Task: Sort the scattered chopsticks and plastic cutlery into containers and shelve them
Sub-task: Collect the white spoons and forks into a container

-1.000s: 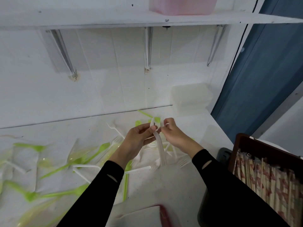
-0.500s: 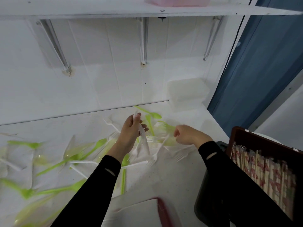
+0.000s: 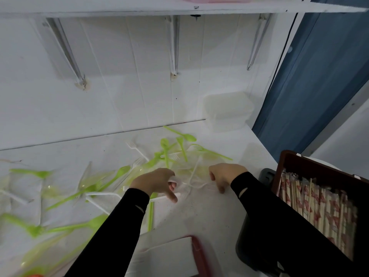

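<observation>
The left hand [image 3: 157, 182] curls round white plastic cutlery [image 3: 176, 194] amid green spoons and forks [image 3: 165, 148] strewn mid-desk [image 3: 199, 214], the right hand [image 3: 225, 174] points fingertips-down just beside it, its grip impossible to tell, and the chopsticks box [image 3: 311, 163] stands past the desk's right edge.

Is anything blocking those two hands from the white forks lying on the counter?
Nothing visible does. The right hand is down on the counter at the white forks; the left hand grips white pieces beside them. The green cutlery lies farther back, out of the way.
</observation>
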Tool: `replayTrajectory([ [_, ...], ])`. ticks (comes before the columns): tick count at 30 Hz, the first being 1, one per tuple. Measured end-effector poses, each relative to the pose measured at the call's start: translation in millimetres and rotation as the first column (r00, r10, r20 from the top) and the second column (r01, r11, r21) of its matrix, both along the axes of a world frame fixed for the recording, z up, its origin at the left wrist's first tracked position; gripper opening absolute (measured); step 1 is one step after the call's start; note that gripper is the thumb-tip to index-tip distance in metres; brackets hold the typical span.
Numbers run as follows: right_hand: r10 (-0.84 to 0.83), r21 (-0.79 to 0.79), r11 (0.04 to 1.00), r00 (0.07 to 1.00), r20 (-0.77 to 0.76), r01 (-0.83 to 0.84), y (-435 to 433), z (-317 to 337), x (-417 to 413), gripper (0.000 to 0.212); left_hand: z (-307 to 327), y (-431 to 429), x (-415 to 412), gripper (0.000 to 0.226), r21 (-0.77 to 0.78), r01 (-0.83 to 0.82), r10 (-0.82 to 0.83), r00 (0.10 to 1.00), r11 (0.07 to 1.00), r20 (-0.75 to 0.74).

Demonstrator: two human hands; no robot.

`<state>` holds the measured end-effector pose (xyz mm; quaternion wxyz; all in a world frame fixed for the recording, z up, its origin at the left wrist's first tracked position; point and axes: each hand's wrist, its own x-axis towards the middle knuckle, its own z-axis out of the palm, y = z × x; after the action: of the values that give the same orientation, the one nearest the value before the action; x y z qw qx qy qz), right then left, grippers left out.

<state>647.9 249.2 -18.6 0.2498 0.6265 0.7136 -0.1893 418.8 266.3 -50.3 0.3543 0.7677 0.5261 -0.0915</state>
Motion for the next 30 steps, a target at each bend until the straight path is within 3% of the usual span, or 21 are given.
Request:
replayTrajectory([
  [4,-0.019,-0.014,1.000,0.989,-0.145,0.017,8,-8,-4,0.031,4,-2,7,0.029,0.031,0.024,-0.022,0.998,0.999,-0.059],
  [7,-0.016,0.069,0.997,0.964,-0.264,0.036,13,-6,-1,0.009,8,-2,7,0.030,0.030,-0.011,0.012,0.999,0.999,-0.033],
  [11,-0.084,0.088,0.987,0.891,-0.445,0.137,16,-2,5,0.033,6,-4,7,0.037,0.013,0.009,-0.008,0.997,1.000,-0.078],
  [17,-0.282,0.012,0.912,0.650,-0.706,0.409,17,5,-3,0.026,2,-5,9,0.026,0.053,-0.017,0.022,0.996,0.998,-0.090],
  [19,-0.313,-0.016,0.892,0.592,-0.742,0.451,17,7,-9,0.017,3,0,5,0.025,0.123,-0.052,0.049,0.998,0.991,0.027],
  [21,-0.357,-0.103,0.876,0.491,-0.795,0.471,16,9,-13,0.020,10,6,4,0.017,0.258,-0.139,0.063,0.958,0.956,0.281],
  [22,-0.384,-0.164,0.867,0.421,-0.822,0.470,15,11,-15,0.024,17,7,5,0.012,0.324,-0.258,0.100,0.896,0.910,0.433],
  [25,-0.478,-0.334,0.818,0.229,-0.848,0.469,14,15,-21,0.028,44,1,14,0.010,0.295,-0.703,0.207,0.534,0.647,0.820],
  [26,-0.523,-0.395,0.783,0.166,-0.836,0.480,14,17,-22,0.030,53,-2,17,0.010,0.240,-0.772,0.174,0.410,0.589,0.895],
  [27,-0.575,-0.467,0.741,0.097,-0.812,0.483,15,19,-24,0.033,58,-5,19,0.011,0.232,-0.791,0.108,0.350,0.566,0.930],
  [28,-0.624,-0.541,0.699,0.029,-0.781,0.469,16,21,-25,0.038,61,-8,21,0.015,0.283,-0.772,0.023,0.359,0.569,0.933],
  [30,-0.690,-0.660,0.639,-0.084,-0.719,0.396,18,24,-28,0.047,56,-11,28,0.025,0.477,-0.638,-0.170,0.482,0.604,0.860],
])
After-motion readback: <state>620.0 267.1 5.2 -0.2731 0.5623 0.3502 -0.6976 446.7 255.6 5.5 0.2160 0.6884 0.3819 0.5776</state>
